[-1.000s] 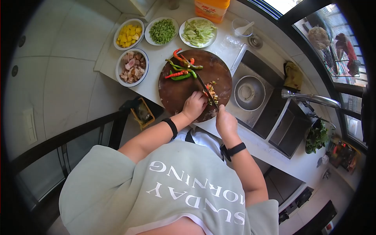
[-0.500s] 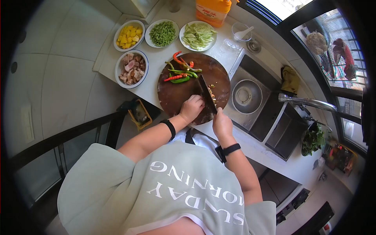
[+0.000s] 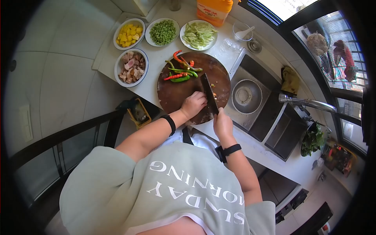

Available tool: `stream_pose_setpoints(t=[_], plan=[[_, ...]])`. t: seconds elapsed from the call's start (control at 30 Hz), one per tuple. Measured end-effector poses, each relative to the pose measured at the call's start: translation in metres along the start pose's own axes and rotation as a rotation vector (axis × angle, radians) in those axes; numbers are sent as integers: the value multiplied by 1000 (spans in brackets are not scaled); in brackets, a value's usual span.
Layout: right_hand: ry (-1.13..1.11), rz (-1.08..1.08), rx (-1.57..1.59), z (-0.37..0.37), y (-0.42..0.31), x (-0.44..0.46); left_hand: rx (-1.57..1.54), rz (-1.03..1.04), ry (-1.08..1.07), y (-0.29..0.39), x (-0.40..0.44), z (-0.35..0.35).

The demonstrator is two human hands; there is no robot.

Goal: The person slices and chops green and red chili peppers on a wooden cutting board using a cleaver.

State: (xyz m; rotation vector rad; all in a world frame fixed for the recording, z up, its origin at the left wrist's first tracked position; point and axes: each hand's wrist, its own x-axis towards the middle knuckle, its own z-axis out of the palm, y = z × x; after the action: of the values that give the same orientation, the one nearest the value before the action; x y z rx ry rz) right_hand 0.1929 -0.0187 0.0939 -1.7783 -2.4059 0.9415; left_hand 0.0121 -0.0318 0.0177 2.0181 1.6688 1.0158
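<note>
My right hand [image 3: 223, 125] is closed round the handle of a dark cleaver [image 3: 209, 94], its blade standing on edge over the round wooden chopping board [image 3: 170, 92]. Close against the blade's left side, my left hand [image 3: 194, 105] rests on the board with its fingers curled down; whatever lies beneath the fingertips is hidden. Small chopped bits [image 3: 213, 85] lie just right of the blade, partly covered by it. Whole red and green chili peppers [image 3: 182, 73] are bunched on the upper left of the board.
Behind the board stand bowls and plates of yellow chunks [image 3: 129, 35], chopped green beans [image 3: 163, 33], pale green slices [image 3: 198, 35] and meat pieces [image 3: 132, 68]. An orange jug [image 3: 212, 11] is at the back. On the right, the sink [image 3: 250, 64] holds a metal basin [image 3: 247, 96].
My left hand has shifted slightly right and up toward the blade. The cleaver has moved a little to the right, covering more of the chopped bits. The peppers stay put.
</note>
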Motion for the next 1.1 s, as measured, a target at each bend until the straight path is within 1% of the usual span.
stream_pose_setpoints(t=[0.03, 0.13, 0.23, 0.33, 0.4, 0.57, 0.67, 0.77, 0.87, 0.93, 1.0, 1.1], plan=[[30, -7, 12, -8, -1, -4, 0, -4, -3, 1, 2, -4], [-20, 10, -34, -21, -1, -10, -2, -91, -70, 13, 5, -20], [-54, -13, -66, -23, -4, -16, 9, -97, -31, 21, 2, -26], [-69, -33, -88, -26, -9, -23, 76, -60, 0, 12, -5, -14], [-80, -38, -85, -25, -10, -25, 76, -75, -8, 9, -7, -9], [-91, 3, -96, -11, -7, -21, 64, -102, -3, 9, -3, -8], [-91, 37, -99, 10, -8, -10, 93, -142, -57, 9, -5, -10], [-72, 58, -98, 19, -9, 4, 136, -110, -67, 6, -2, -10], [-56, 50, -49, 10, -7, 4, 94, -44, -33, 1, -10, -6], [-67, 36, -30, -5, -10, -1, 87, -46, -30, 0, -9, -7], [-100, 29, -75, -19, -16, -13, 80, -66, -39, 2, -17, -8], [-117, -10, -86, -24, -16, -21, 47, -70, 1, 0, -12, -8]])
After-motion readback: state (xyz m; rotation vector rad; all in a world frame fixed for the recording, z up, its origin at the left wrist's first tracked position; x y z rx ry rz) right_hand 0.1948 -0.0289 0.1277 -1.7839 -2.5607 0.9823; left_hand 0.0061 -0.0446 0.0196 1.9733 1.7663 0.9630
